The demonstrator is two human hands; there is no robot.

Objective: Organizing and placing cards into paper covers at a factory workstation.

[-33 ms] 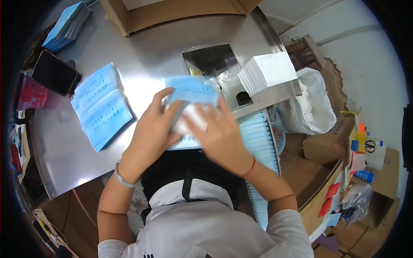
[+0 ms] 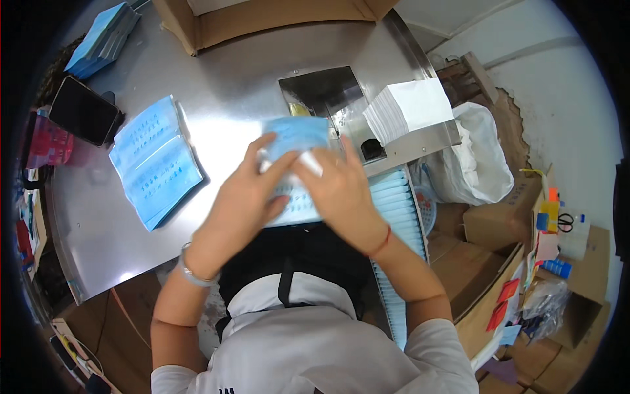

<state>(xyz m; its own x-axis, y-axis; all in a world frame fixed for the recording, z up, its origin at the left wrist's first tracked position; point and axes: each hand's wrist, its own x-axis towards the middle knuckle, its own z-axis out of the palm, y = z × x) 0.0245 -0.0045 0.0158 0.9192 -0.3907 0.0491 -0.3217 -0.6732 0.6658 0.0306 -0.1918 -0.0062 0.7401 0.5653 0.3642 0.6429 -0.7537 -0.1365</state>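
A blue printed packet [image 2: 296, 132] with a paler lower part lies between my hands at the table's near edge. My left hand [image 2: 246, 194] is closed around its left side, fingers bent over it and thumb low. From the right, my right hand [image 2: 341, 200] reaches over the packet, its fingers bent down and blurred by motion. A small white corner [image 2: 311, 163] shows between the hands; most of it is covered. To the left lies a pile of blue printed packets [image 2: 154, 161]. Beyond my right hand stands a stack of folded white sheets [image 2: 425, 106].
A long row of pale blue packets [image 2: 398, 203] stands on edge beside me. A dark recess [image 2: 325, 92] is set into the metal table. A phone [image 2: 84, 110] and another packet stack [image 2: 98, 43] are at left, a cardboard box [image 2: 282, 26] behind, a white sack [image 2: 495, 167] at right.
The packet has shifted slightly to the right. My left hand has moved right with it, and my right hand's fingers have drawn closer to my left hand.
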